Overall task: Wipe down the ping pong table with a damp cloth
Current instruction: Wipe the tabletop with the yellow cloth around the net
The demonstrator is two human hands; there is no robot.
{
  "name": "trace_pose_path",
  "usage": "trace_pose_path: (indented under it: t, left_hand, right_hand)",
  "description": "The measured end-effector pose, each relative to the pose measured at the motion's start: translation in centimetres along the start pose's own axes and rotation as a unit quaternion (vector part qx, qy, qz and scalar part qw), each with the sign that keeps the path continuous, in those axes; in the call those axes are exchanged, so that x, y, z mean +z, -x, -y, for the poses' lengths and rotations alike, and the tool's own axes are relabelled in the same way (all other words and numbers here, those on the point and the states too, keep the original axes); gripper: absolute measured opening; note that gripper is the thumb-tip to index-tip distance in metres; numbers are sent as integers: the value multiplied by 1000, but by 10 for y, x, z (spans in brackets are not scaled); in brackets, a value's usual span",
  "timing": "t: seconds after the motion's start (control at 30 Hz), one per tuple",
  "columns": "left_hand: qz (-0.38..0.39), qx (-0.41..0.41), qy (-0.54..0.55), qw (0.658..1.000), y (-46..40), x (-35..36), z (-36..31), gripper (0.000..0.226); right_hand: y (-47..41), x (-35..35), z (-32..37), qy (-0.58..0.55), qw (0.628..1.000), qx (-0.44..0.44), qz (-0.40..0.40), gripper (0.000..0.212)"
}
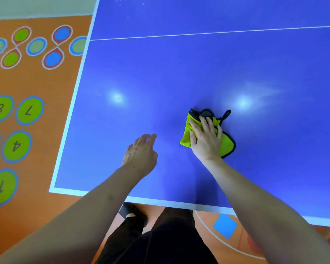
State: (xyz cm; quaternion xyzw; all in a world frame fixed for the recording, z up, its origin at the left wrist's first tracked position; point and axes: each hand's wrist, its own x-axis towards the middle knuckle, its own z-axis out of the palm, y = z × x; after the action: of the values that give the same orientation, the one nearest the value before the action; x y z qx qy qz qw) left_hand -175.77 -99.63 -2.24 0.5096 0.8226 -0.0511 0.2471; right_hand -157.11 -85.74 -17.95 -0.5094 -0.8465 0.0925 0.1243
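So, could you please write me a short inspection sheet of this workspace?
Surface: blue ping pong table, white lines, light glare, pale specks at far end.
Job's things: yellow-green cloth with dark trim, flat on the table.
Clutter: nothing seen.
Grippers: right hand presses the cloth with straight fingers; left hand open, holding nothing.
Cables: nothing seen.
Surroundings: orange floor with numbered green circles.
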Motion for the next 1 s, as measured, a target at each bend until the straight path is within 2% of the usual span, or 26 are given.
trace_pose_path:
  t: [0.07, 0.2, 0.47, 0.6, 0.87, 1.0]
  left_hand:
    - [2, -7, 7, 1000, 0, 3, 9, 58]
    - [3, -17, 23, 1000, -6, 4, 32, 58]
    - [-13, -12, 33, 999, -31, 3, 122, 56]
    - [-29, -17, 28, 999, -35, 1, 186, 56]
    - [-23, -86, 38, 995, -21, 1, 347, 56]
    - [-22, -120, 58, 991, -11, 7, 403, 57]
  right_hand:
    - [7, -3, -3, 11, 1000, 5, 0, 47]
    - [7, -7, 0, 21, 994, 110, 12, 59]
    - [-22, 14, 56, 35, 982, 179, 48, 57]
    - [-55, 34, 124, 41, 989, 126, 67, 56]
    - [-126, 108, 313, 40, 997, -23, 66, 52]
    - [-137, 140, 410, 23, 993, -95, 73, 50]
